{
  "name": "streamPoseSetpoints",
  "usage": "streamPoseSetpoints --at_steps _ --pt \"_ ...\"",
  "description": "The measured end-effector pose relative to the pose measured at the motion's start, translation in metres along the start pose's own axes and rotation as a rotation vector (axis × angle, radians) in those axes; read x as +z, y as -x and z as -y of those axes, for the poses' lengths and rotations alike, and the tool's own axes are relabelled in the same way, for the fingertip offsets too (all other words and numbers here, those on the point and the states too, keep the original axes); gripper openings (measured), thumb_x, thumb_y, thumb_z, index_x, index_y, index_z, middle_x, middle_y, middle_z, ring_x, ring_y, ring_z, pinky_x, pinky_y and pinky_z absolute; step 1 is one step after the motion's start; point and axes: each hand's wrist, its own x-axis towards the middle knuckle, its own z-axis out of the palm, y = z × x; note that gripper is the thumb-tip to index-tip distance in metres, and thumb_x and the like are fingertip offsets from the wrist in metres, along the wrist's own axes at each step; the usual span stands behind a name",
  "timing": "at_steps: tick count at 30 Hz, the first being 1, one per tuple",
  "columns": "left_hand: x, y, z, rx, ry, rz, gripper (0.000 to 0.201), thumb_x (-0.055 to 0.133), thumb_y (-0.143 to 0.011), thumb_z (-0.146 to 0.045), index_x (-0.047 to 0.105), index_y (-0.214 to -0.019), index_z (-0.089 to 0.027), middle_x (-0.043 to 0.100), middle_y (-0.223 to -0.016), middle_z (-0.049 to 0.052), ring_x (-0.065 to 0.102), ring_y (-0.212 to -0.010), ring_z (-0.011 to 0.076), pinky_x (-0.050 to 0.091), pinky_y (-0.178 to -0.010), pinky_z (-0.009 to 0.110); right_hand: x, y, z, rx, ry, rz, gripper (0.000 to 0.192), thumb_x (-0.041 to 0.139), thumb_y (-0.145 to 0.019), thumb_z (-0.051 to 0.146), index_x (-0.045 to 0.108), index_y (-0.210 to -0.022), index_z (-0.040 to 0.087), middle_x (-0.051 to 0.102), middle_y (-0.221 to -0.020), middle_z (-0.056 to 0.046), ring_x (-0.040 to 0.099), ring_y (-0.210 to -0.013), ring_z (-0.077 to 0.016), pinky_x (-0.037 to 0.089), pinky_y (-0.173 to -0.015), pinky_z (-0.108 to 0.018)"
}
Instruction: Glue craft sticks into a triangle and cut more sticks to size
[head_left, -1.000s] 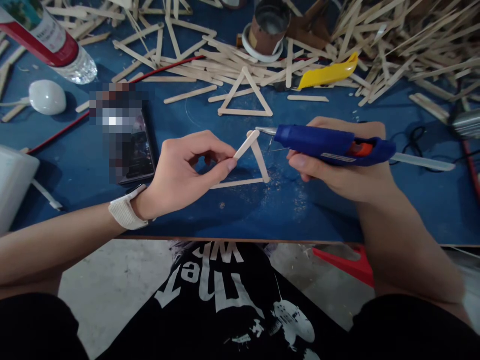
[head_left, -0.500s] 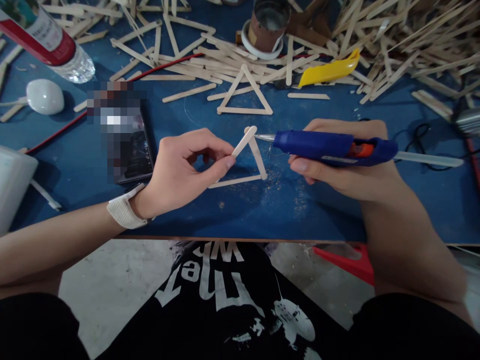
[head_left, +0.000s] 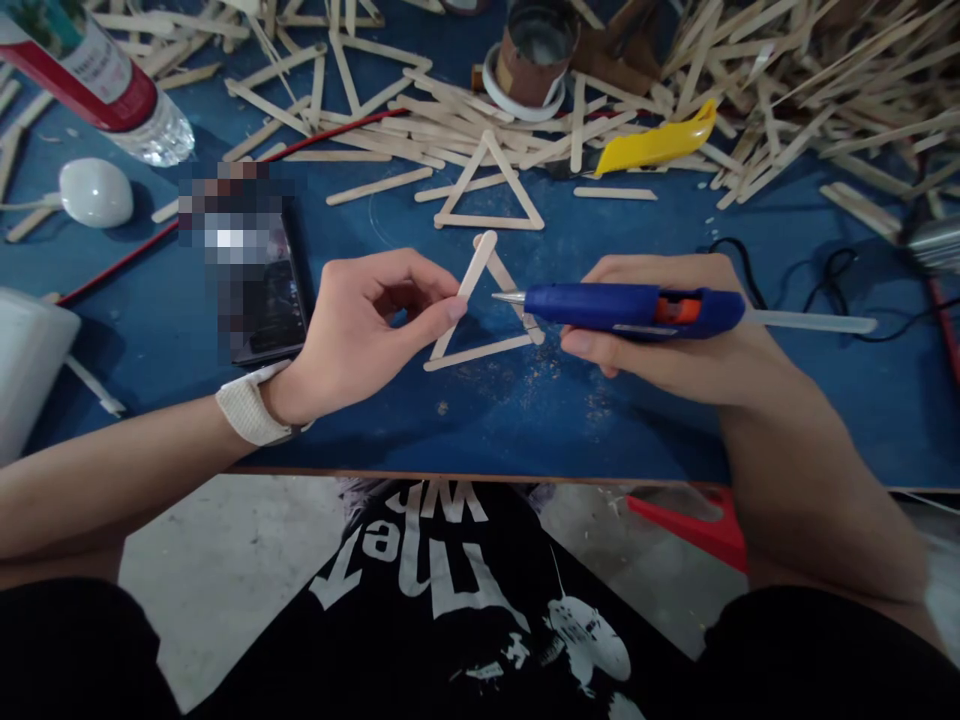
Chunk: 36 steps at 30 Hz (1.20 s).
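Between the thumb and fingers of my left hand (head_left: 390, 310) is a wooden craft stick (head_left: 475, 268), slanting up to the right. It forms one side of a triangle with two more sticks; the bottom stick (head_left: 484, 352) lies nearly level. My right hand (head_left: 652, 310) grips a blue glue gun (head_left: 585, 305) with an orange part and a clear glue stick out of its back end. Its metal nozzle points left, over or inside the triangle; contact with the sticks cannot be made out. Behind lies another craft-stick triangle (head_left: 489, 222).
A yellow cutter knife (head_left: 660, 143) lies beyond the right hand, before a heap of craft sticks (head_left: 787, 90). A brown cup (head_left: 531, 60) stands at the back. On the left are a phone (head_left: 262, 290), a water bottle (head_left: 112, 90) and a white rounded device (head_left: 96, 193).
The glue gun has moved left and slightly down, its nozzle leaving the triangle's top corner. The stick in my left hand has turned steeper, and its top end has shifted left and up.
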Motion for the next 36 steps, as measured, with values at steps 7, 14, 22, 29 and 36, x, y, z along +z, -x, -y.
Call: streamPoseSetpoints --at_steps 7,14,22,29,36 --pt "0.002 -0.004 0.006 -0.049 0.036 -0.013 0.021 0.096 -0.104 -0.041 0.089 -0.1 -0.023 0.087 -0.095 0.004 0.081 -0.084 0.0174 0.072 -0.073 0.031 0.004 0.0 -0.005 0.064 -0.012 0.043 0.04 0.106 -0.093 0.063 0.084 -0.086 0.03 0.08 -0.095 0.0 0.069 -0.063 -0.0155 0.054 -0.05 -0.034" --pt "0.005 -0.005 0.011 -0.036 0.017 -0.025 0.023 0.096 -0.101 -0.043 0.087 -0.097 -0.023 0.087 -0.092 0.005 0.076 -0.075 0.0169 0.066 -0.065 0.03 -0.001 -0.006 -0.011 -0.093 -0.082 0.026 0.039 0.106 -0.093 0.066 0.088 -0.087 0.032 0.08 -0.093 0.0 0.071 -0.064 -0.0168 0.055 -0.057 -0.037" --pt "0.001 -0.007 0.016 -0.032 0.038 0.077 0.015 0.089 -0.104 -0.035 0.088 -0.099 -0.022 0.085 -0.087 0.005 0.07 -0.068 0.0135 0.058 -0.06 0.025 -0.032 -0.021 -0.062 0.095 0.025 -0.417 0.053 0.099 -0.093 0.082 0.084 -0.084 0.032 0.072 -0.066 0.0 0.062 -0.054 -0.0201 0.051 -0.052 -0.041" --pt "0.001 -0.005 0.018 -0.026 -0.024 0.135 0.026 0.091 -0.106 -0.047 0.088 -0.104 -0.021 0.085 -0.086 0.004 0.066 -0.065 0.0124 0.055 -0.058 0.026 -0.055 -0.032 -0.077 0.153 0.225 -0.185 0.052 0.103 -0.089 0.079 0.08 -0.09 0.032 0.079 -0.075 -0.001 0.071 -0.062 -0.0245 0.057 -0.059 -0.044" --pt "0.001 -0.008 0.031 0.072 -0.019 0.176 0.02 0.089 -0.106 -0.04 0.079 -0.105 -0.023 0.085 -0.089 0.004 0.072 -0.071 0.0137 0.06 -0.066 0.028 -0.073 0.0 -0.083 0.19 0.289 -0.208 0.055 0.105 -0.09 0.078 0.077 -0.081 0.031 0.076 -0.069 -0.001 0.066 -0.058 -0.0218 0.05 -0.056 -0.04"
